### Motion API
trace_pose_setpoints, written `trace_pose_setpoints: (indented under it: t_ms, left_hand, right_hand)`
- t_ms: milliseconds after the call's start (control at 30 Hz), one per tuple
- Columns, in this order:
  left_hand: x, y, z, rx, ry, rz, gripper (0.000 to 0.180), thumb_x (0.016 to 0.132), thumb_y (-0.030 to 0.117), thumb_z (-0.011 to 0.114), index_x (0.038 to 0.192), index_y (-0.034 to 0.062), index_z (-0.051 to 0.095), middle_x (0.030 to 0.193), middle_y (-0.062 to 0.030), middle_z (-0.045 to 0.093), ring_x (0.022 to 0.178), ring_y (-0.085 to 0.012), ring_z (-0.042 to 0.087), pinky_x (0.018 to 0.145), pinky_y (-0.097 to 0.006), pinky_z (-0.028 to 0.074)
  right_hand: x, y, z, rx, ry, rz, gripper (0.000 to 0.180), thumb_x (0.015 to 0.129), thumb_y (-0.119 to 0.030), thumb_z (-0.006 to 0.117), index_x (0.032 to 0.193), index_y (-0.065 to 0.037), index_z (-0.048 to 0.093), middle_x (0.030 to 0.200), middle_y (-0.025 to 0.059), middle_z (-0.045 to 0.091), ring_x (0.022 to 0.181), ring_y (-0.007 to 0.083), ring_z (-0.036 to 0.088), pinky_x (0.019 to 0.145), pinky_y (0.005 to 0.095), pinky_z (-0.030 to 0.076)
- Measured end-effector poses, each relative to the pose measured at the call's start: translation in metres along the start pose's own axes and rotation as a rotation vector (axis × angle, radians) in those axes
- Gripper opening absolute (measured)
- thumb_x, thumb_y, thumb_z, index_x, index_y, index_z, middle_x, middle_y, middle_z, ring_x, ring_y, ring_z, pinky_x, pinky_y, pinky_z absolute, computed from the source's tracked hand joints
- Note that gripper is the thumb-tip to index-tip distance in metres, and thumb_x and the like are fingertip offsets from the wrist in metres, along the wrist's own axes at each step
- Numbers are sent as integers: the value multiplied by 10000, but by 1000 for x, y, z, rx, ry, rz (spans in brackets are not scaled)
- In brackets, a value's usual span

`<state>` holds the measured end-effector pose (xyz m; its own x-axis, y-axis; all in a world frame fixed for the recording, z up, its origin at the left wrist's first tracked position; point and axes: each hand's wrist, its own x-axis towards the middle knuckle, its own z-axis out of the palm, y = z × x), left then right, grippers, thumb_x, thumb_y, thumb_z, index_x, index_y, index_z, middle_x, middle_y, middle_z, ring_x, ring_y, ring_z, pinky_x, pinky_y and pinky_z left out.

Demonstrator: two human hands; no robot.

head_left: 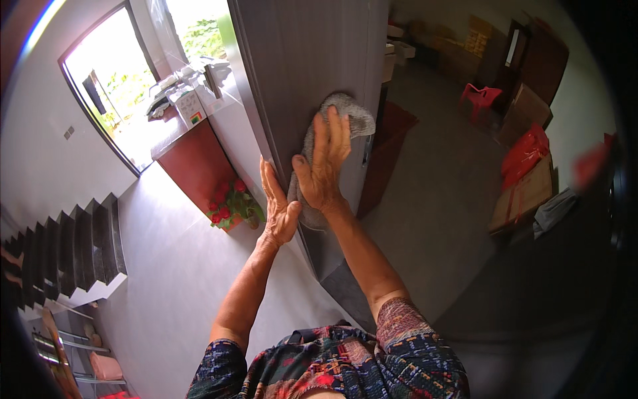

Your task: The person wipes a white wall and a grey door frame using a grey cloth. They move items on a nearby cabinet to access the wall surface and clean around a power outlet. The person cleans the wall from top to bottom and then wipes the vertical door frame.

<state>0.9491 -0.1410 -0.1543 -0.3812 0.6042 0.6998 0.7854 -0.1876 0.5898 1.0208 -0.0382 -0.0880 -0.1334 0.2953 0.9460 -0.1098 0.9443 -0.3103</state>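
Observation:
A grey cloth (pixel 355 120) lies bunched against a dark grey door (pixel 299 60) in front of me. My right hand (pixel 321 169) holds it there, palm and straight fingers pressing it to the surface. Part of the cloth pokes out past the fingertips, and more hangs down beneath the palm. Beside it, my left hand (pixel 280 214) rests along the door's left edge, open, fingers stretched upward and thumb pointing toward the cloth. The cloth under my right palm is hidden.
On the left stand a reddish-brown cabinet (pixel 193 159), red flowers (pixel 227 203) and dark stairs (pixel 73 249). Through the opening on the right are a red plastic chair (pixel 480 96), a cardboard box (pixel 522 199) and a red bag (pixel 525 156).

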Motion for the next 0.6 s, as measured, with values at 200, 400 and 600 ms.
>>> trace_pose_setpoints:
  t_ms: [200, 400, 600]
  left_hand:
    - [-1, 8, -4, 165, -55, -115, 926, 790, 244, 600, 1424, -40, -13, 1488, -280, -68, 1391, -420, -18, 1131, -451, 90]
    - [-1, 11, -7, 341, -23, -16, 946, 822, 238, 662, 1416, -64, -9, 1481, -283, -57, 1380, -425, 54, 1123, -436, 175]
    - [-16, 26, -26, 230, -50, -34, 800, 872, 294, 585, 1455, 36, 101, 1493, -251, 40, 1376, -411, 114, 1110, -452, 194]
  right_hand:
    - [-41, 35, 17, 8, 336, 460, 636, 915, -379, 425, 1417, -20, 277, 1453, 199, 275, 1343, 354, 212, 1090, 451, 141]
    - [-168, 44, 32, -16, 257, 1280, 675, 937, -492, 338, 1408, -11, 277, 1449, 227, 255, 1334, 350, 241, 1066, 442, 248]
    - [-158, 5, 27, -23, 124, 1038, 658, 947, -488, 346, 1397, -11, 291, 1434, 241, 258, 1304, 368, 281, 1054, 449, 268]
